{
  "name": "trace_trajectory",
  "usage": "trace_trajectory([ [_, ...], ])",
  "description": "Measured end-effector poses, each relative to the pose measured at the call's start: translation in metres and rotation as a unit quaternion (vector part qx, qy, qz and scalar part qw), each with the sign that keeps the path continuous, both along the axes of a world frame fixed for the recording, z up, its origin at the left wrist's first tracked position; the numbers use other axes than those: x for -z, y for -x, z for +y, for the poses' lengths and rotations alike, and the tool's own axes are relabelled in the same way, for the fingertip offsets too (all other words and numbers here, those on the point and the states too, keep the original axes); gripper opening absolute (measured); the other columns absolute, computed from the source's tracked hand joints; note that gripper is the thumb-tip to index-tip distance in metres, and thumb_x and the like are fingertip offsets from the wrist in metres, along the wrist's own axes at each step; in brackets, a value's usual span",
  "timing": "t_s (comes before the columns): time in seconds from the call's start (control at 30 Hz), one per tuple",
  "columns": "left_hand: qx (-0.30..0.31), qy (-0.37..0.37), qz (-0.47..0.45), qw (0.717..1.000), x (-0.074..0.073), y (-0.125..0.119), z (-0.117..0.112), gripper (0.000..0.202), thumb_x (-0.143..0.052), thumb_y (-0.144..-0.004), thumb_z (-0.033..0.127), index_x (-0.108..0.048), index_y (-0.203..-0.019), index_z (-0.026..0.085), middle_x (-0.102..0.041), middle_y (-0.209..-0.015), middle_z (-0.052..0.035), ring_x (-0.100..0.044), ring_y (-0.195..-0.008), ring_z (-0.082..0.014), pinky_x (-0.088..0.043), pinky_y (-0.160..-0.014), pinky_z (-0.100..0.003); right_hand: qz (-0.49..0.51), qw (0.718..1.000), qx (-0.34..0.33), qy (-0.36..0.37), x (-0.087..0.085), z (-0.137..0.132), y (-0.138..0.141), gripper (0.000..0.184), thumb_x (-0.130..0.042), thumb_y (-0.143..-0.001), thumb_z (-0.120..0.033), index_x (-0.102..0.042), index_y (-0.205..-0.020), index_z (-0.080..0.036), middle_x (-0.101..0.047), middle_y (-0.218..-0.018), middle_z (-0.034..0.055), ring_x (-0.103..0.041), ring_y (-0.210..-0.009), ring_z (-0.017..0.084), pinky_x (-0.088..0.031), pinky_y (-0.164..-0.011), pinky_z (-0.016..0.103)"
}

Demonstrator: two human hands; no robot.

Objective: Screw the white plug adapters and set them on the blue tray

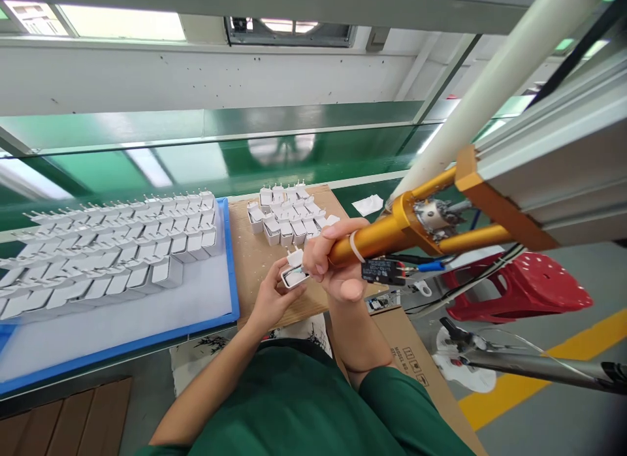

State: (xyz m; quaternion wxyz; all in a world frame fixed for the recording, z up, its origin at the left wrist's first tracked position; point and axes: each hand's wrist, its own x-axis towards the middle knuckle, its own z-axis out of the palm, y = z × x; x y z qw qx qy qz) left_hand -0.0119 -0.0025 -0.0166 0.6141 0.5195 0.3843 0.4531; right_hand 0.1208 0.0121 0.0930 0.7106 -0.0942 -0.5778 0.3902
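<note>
My left hand (273, 298) is closed around a white plug charger case (294, 277). Its lid with prongs stands open, and the inside shows as a whitish hollow with small parts I cannot make out. Beside it, my right hand (337, 260) wraps round the end of a gold cylindrical tool (375, 240). A black switch (383, 272) with a blue-sleeved wire is fixed to the tool's side by a white tie. The tool's tip is hidden by my right fingers. Several similar white charger cases (289, 214) stand on the cardboard sheet (245, 266) just beyond my hands.
On the left, a blue-rimmed tray (234, 279) holds many rows of white charger cases (122, 247). A white pole (490, 90) and a grey metal housing (563, 162) rise at right. Below them are a red stool (529, 289), cables and a cardboard box (411, 364).
</note>
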Motion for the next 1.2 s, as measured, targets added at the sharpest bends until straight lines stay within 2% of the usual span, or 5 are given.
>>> trace_trajectory([
  [0.23, 0.019, -0.026, -0.056, 0.998, -0.013, -0.009, -0.002, 0.060, -0.087, -0.073, 0.040, -0.055, -0.120, 0.022, -0.071, -0.098, -0.0010, -0.067, -0.086, -0.0155, -0.056, -0.081, -0.027, 0.008, 1.000, 0.003, -0.017, -0.004, -0.001, 0.005, 0.048, -0.075, -0.079, -0.062, -0.062, -0.114, -0.032, -0.051, -0.059, -0.0086, -0.039, -0.037, 0.009, -0.034, -0.034, 0.024],
  [0.53, 0.024, -0.060, -0.085, 0.994, -0.005, -0.016, 0.005, 0.071, -0.089, -0.070, 0.049, -0.051, -0.125, 0.025, -0.071, -0.092, 0.0007, -0.067, -0.080, -0.0150, -0.053, -0.074, -0.026, 0.004, 1.000, 0.029, 0.000, -0.004, -0.003, 0.008, 0.045, -0.074, -0.080, -0.062, -0.061, -0.111, -0.033, -0.050, -0.059, -0.0091, -0.037, -0.036, 0.008, -0.037, -0.033, 0.024],
  [0.9, 0.019, -0.052, -0.040, 0.998, -0.013, -0.018, 0.007, 0.080, -0.083, -0.065, 0.067, -0.049, -0.125, 0.025, -0.072, -0.096, -0.0017, -0.069, -0.087, -0.0199, -0.054, -0.080, -0.032, 0.014, 0.999, 0.044, 0.016, -0.003, -0.002, 0.006, 0.043, -0.076, -0.078, -0.063, -0.060, -0.102, -0.032, -0.047, -0.055, -0.0100, -0.031, -0.032, 0.008, -0.033, -0.030, 0.025],
  [1.0, 0.019, -0.053, -0.044, 0.997, -0.013, -0.018, 0.007, 0.080, -0.084, -0.066, 0.065, -0.047, -0.126, 0.025, -0.072, -0.096, -0.0015, -0.069, -0.086, -0.0193, -0.054, -0.079, -0.032, 0.013, 0.998, 0.057, 0.018, -0.004, -0.002, 0.007, 0.045, -0.075, -0.077, -0.066, -0.060, -0.101, -0.032, -0.047, -0.054, -0.0107, -0.030, -0.031, 0.007, -0.032, -0.029, 0.024],
  [1.2, 0.028, -0.058, -0.069, 0.996, -0.013, -0.018, 0.006, 0.073, -0.085, -0.071, 0.056, -0.047, -0.125, 0.025, -0.072, -0.097, -0.0006, -0.068, -0.085, -0.0176, -0.054, -0.079, -0.030, 0.026, 0.999, 0.028, -0.015, -0.010, -0.002, 0.010, 0.037, -0.074, -0.083, -0.057, -0.062, -0.105, -0.030, -0.047, -0.056, -0.0103, -0.033, -0.034, 0.006, -0.033, -0.031, 0.022],
])
